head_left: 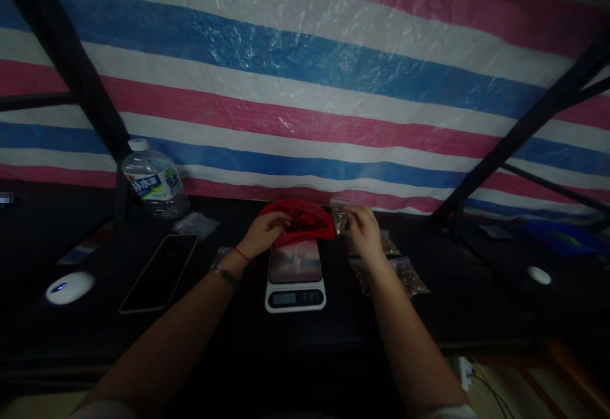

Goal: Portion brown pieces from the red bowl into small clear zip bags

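Note:
A red plastic bag [312, 223] holding dark bits lies at the far end of a small white kitchen scale [295, 277]. My left hand [264, 233] is curled with its fingers at the bag's mouth. My right hand [365, 231] pinches a small clear packet [340, 215] just right of the red bag. Under and beside my right wrist lie several small clear packets [410, 275] filled with brownish bits.
On the dark table [223, 336] lie a phone [159, 271] face up at left, a white puck-shaped device [69, 287], an empty clear packet [196, 224] and a water bottle [153, 182]. A striped tarp [305, 75] hangs behind. Black frame bars [519, 133] slant at both sides.

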Demonstrator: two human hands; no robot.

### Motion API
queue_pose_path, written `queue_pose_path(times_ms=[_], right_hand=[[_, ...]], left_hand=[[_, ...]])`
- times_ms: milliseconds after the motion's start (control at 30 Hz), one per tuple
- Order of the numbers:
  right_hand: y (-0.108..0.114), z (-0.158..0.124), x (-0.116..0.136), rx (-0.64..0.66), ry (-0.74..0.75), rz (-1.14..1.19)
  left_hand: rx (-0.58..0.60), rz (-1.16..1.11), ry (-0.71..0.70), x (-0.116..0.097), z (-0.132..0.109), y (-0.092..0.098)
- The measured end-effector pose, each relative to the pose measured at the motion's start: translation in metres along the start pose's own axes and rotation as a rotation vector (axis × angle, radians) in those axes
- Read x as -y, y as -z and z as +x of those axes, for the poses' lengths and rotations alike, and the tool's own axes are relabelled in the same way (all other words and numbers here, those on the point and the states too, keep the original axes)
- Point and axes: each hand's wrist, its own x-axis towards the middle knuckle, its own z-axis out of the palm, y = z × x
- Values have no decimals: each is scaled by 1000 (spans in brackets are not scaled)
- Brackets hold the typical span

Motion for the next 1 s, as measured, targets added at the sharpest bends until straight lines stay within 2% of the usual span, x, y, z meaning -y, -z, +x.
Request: queue_pose_path(times_ms=[133,233,333,400,467,567,700,800,1000], right_hand=[[-27,11,39,218,207,154],[-48,15,55,350,332,226],[-60,17,61,391,412,234],[-64,15,62,332,391,162],[-67,10,60,210,310,79],[-70,1,57,122,228,74],[-75,-10,59,223,213,126],[-77,-15,63,284,180,116],[-77,-19,68,317,133,99]], left_hand=[[86,-326,130,-4,-6,-2],[58,-382,192,-9,-6,5],[34,-352,238,-9,-4,9],[-13,-368,265,-8,-4,9],[-73,-417,293,-7,-5,6],[-63,-477,309,-6,-8,-1],[27,-464,283,-2,-14,-8],[48,-400,255,-1,-17,-10],[20,-148,39,-6,-25,-12]])
